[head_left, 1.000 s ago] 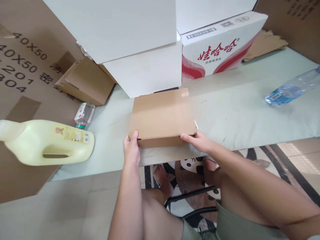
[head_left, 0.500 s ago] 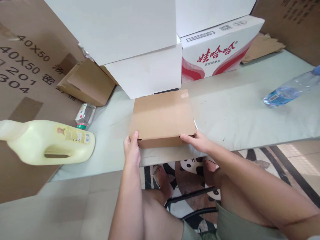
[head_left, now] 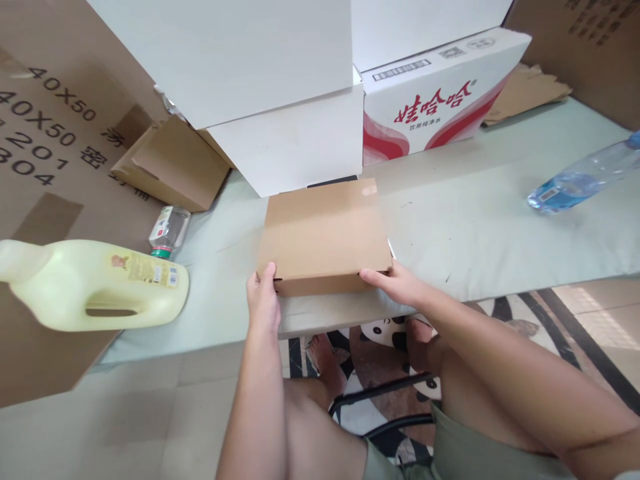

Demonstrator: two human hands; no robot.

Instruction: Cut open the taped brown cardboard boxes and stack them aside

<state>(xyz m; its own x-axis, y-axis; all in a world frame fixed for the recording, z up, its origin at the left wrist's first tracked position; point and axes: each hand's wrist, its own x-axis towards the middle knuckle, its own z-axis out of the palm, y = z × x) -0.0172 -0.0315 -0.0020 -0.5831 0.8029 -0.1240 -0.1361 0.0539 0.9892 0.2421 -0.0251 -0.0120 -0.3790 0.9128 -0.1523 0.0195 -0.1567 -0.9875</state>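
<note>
A flat brown cardboard box (head_left: 325, 230) lies closed on the pale green cloth-covered table, near its front edge. My left hand (head_left: 263, 293) grips the front left corner, thumb on top. At the front right corner my right hand (head_left: 393, 280) holds the box, its thumb pressed along the front edge. The other fingers of both hands are mostly hidden by the box. A small white edge shows at the box's right side, by my right hand.
White boxes (head_left: 295, 140) and a red-and-white carton (head_left: 420, 110) stand behind. To the left are a yellow jug (head_left: 105, 287), a small clear bottle (head_left: 170, 230) and a brown carton (head_left: 175, 163). A plastic bottle (head_left: 575, 187) lies on the right of the table (head_left: 490, 220).
</note>
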